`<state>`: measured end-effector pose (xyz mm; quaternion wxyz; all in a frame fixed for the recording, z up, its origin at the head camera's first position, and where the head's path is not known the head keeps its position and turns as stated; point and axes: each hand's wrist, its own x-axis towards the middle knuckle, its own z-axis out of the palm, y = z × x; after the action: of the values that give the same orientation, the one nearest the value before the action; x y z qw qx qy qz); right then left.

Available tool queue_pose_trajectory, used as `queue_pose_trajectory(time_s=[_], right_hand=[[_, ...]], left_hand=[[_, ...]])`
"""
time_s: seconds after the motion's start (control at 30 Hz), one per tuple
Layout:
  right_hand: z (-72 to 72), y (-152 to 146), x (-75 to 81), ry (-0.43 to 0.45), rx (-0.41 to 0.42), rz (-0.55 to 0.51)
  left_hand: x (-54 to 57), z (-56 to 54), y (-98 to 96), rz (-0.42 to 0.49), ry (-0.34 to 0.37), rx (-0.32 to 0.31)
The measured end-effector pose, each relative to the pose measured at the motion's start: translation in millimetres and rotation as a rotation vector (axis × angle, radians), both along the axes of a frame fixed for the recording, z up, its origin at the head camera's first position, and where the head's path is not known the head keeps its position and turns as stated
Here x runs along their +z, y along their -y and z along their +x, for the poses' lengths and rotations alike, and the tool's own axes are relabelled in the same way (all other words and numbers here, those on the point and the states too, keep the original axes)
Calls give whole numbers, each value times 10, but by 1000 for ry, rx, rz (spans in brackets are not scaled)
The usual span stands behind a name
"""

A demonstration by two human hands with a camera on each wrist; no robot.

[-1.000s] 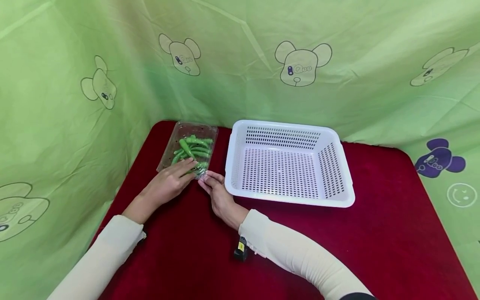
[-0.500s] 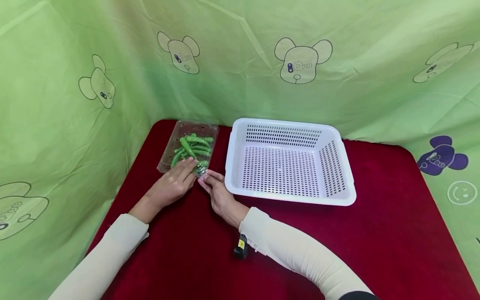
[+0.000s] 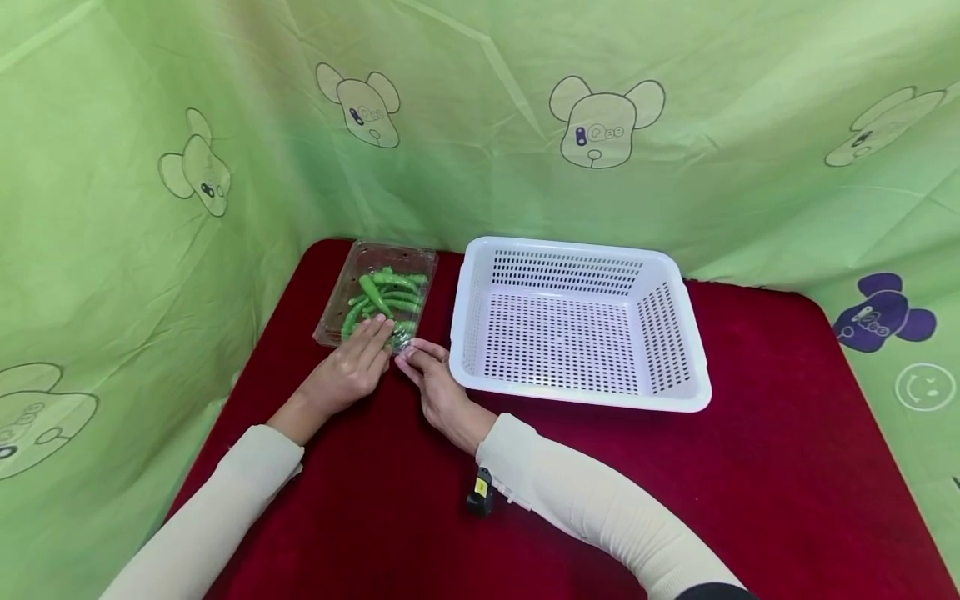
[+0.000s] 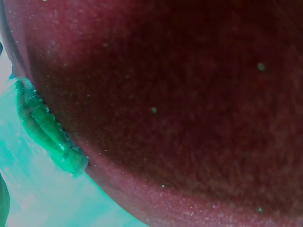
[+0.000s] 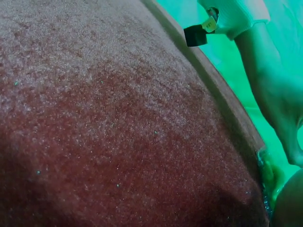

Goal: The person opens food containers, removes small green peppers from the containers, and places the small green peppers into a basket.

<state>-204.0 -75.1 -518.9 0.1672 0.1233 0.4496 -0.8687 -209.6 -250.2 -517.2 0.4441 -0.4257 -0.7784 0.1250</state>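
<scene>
Green printed cloth hangs across the top of the head view and down its left side, with cartoon animal heads scattered over it. Below it, a red-covered table fills the lower middle and right. Just right of centre sits a white perforated basket, its left wall right beside the person's right fingers, so room on that side looks tight to me.

Left of centre, by the table's far left corner, lies the clear plastic clamshell that gets all the attention. Its lid seems to be down, though fingers cover too much of the near edge for me to be sure. I'd judge the step in hand to be loosening that edge; the next move calls for one hand steadying the bottom and the other easing the lid up gently, since thin plastic can bend or spring back.

At the near end, the left hand rests fairly straight fingers on the plastic, grasping nothing. Next to it, the right hand pinches the near right corner.

Inside the box, green peppers lie heaped, partly hidden by the left fingertips. Smallest, a black wrist camera hangs at lower centre, well apart from the work.
</scene>
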Motion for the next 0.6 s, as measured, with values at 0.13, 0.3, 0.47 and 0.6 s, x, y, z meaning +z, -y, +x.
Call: queue_pose_trajectory(time_s=[0.13,0.3,0.47,0.6], right_hand=[[4,14,1,-5,-7,-10],[2,42,14,-11,-15,-12],[-21,65,-2,-6,-39,-18],[-33,64,-17,-4,-49,-18]], left_hand=[[-31,-14,13,3,1,-4],[-46,-35,29,-10,-46,-11],[-31,-40,13,-34,-79,2],[-10,-37,-5,-30,-69,19]])
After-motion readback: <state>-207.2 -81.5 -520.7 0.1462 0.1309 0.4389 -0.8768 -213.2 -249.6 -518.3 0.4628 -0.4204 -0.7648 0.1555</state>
